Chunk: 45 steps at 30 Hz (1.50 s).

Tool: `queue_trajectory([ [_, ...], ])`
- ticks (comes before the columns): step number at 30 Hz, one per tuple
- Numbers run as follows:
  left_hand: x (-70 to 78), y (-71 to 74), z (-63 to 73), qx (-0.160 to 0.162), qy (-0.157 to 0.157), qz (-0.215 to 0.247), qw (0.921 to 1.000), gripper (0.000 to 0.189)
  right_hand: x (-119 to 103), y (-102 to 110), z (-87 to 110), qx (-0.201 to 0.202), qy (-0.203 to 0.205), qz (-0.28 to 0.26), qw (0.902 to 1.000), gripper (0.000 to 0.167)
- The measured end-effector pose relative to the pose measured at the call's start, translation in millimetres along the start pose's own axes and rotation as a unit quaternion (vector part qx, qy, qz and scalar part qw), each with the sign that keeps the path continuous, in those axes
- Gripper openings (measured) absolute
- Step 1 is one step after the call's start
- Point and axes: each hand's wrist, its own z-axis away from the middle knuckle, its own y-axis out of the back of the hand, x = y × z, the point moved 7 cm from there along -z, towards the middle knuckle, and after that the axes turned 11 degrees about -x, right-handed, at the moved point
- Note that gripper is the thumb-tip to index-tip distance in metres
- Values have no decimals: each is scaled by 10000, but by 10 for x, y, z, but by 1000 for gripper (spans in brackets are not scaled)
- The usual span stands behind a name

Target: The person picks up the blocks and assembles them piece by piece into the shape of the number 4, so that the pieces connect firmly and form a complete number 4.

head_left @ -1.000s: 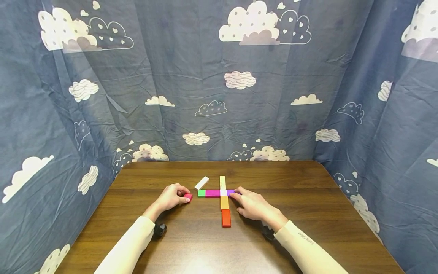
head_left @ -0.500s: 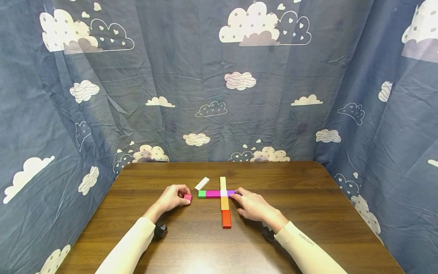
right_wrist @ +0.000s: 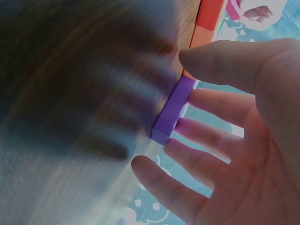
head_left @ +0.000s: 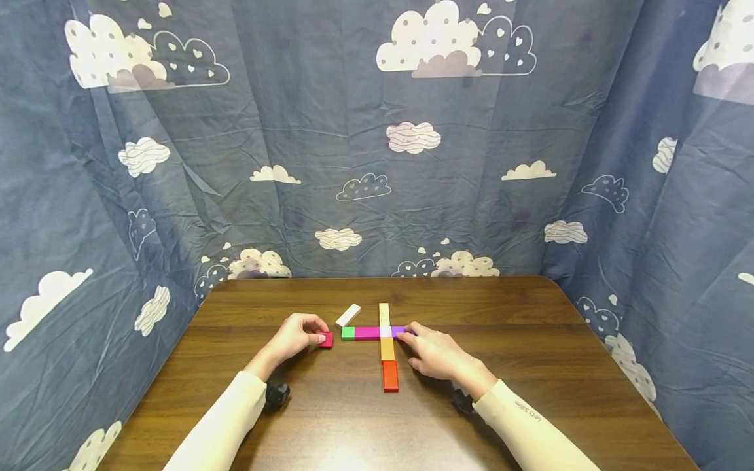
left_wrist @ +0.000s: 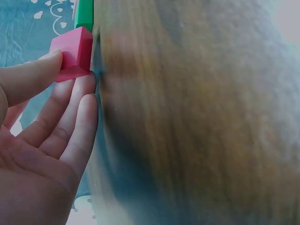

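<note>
My left hand (head_left: pixel 297 337) pinches a small pink block (left_wrist: pixel 75 54) between thumb and fingers, left of a cross-shaped row of flat blocks. In the left wrist view the green block (left_wrist: pixel 84 14) shows just beyond the pink one. My right hand (head_left: pixel 438 351) rests its fingertips on the purple block (right_wrist: pixel 173 110) at the cross's right arm, fingers nearly straight and spread, thumb apart near the orange block (right_wrist: pixel 201 36). The crosswise row runs green, magenta (head_left: pixel 367 333), a pale block (head_left: pixel 385 332) and purple. Lengthwise lie a cream block (head_left: pixel 384 314), the orange one and a red block (head_left: pixel 391 376).
A loose white block (head_left: pixel 348 315) lies slantwise behind the green end. Everything lies on a dark wooden table (head_left: pixel 501 301). Blue curtains (head_left: pixel 318 131) with cloud prints hang behind the table and at both sides.
The pink block has turned slightly in my left fingers and now sits more squarely. My right hand stays at the purple block, and the laid blocks have not moved.
</note>
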Motion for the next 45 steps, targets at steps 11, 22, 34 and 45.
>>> queue_trajectory([
  [11, 64, 86, -150, 376, 46, 334, 9987, 14, -2, 9, -2, 0, -16, -10, 10000, 54],
  [22, 150, 131, -378, 668, -34, 250, 9974, 15, 4, -6, 1, 15, 51, -1, 10000, 55],
  [34, 255, 138, -656, 858, -59, 225, 9960, 16, 18, -15, 2, 4, 58, 62, 10000, 57],
  [45, 251, 71, -866, 781, 81, 205, 9967, 29, -4, 2, 25, 10, 64, 64, 10000, 57],
])
